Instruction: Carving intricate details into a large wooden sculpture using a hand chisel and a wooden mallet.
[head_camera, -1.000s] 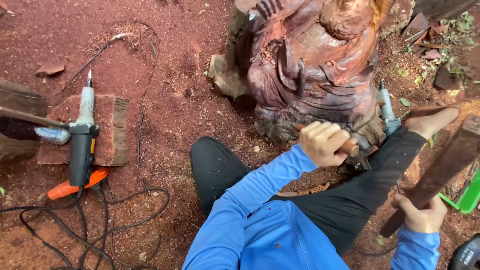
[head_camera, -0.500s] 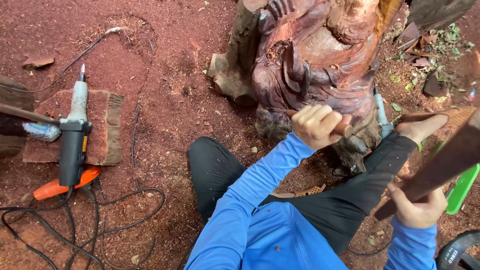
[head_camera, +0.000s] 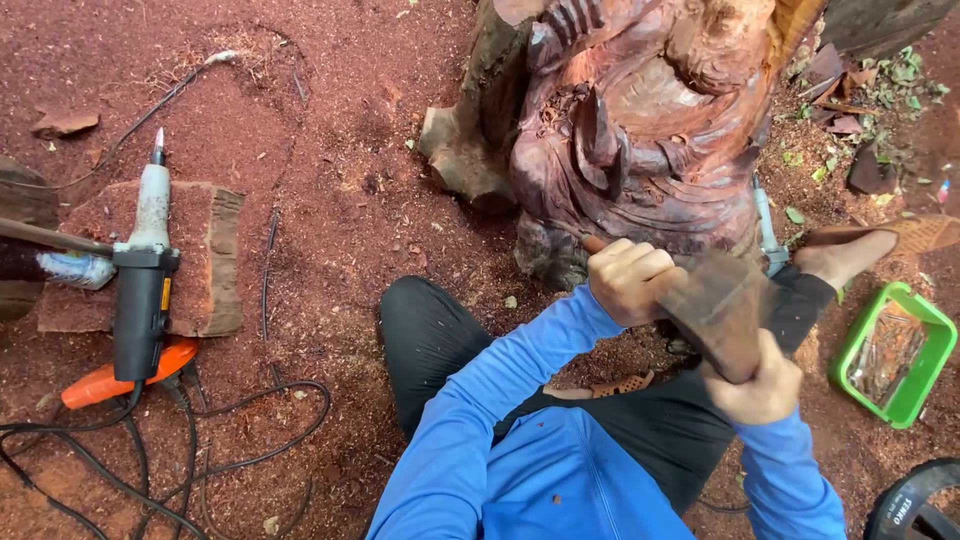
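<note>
I sit on the ground in front of a large reddish carved wooden sculpture (head_camera: 650, 120). My left hand (head_camera: 630, 280) is closed around a chisel (head_camera: 596, 244), and the chisel's tip rests against the lower part of the carving. My right hand (head_camera: 765, 388) grips the handle of a wooden mallet (head_camera: 720, 310). The mallet's head is down against the chisel's end, right beside my left fist. My blue sleeves and black trousers fill the lower middle of the view.
A grey and black die grinder (head_camera: 140, 290) lies on a wooden slab (head_camera: 205, 260) at the left, with black cables (head_camera: 200, 460) looping below it. A green tray (head_camera: 935, 330) sits at the right, near my sandalled foot (head_camera: 860, 255). Red sawdust covers the ground.
My right hand has swung the mallet from out at the right down and leftward onto the chisel. My left hand stays on the chisel at the carving's base.
</note>
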